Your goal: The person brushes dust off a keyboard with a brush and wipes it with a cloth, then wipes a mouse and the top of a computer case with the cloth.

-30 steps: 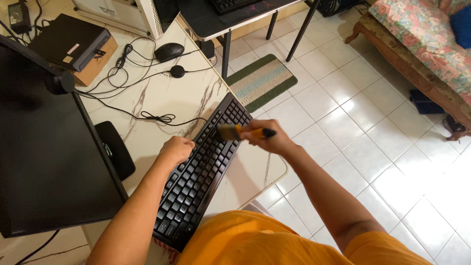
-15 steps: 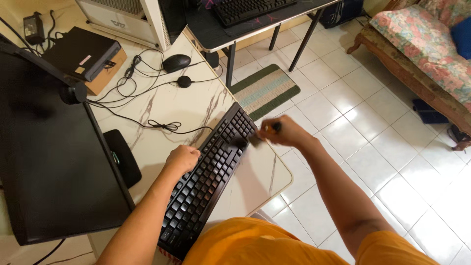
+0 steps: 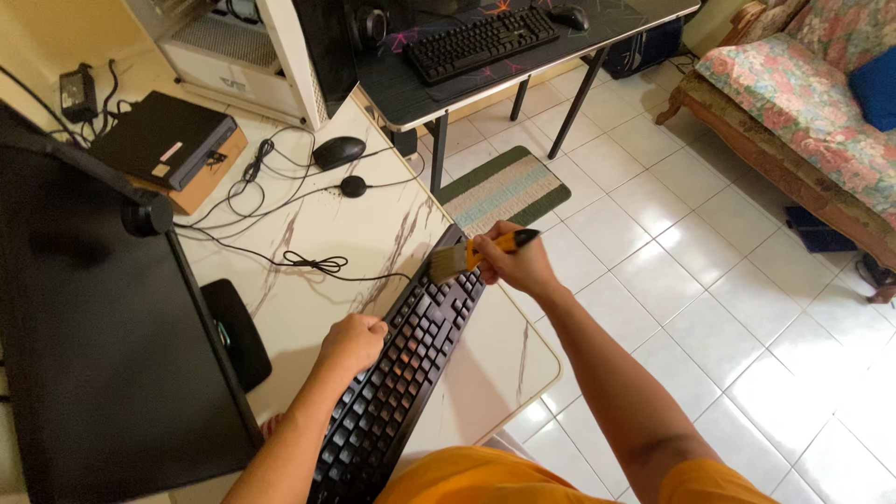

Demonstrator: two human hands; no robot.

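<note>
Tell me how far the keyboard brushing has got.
Done: cannot be judged, since no dust shows on the black keyboard at this size. In hand: the right hand holds a yellow-handled brush with its bristles at the keyboard's far end, while the left hand, closed in a fist, rests on the keyboard's left edge. Left: the near rows by the orange shirt are away from the brush.

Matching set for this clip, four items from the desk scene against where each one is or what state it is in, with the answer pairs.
Things:
1. paintbrush
2. black keyboard
3. computer mouse
4. striped mat

Places or states:
A. on the tiled floor, under the black desk
B. gripped in the right hand, bristles over the keys
C. lying diagonally on the marble table, left hand fisted at its edge
D. on the table, near the white computer case

Pairs: 1-B, 2-C, 3-D, 4-A
</note>
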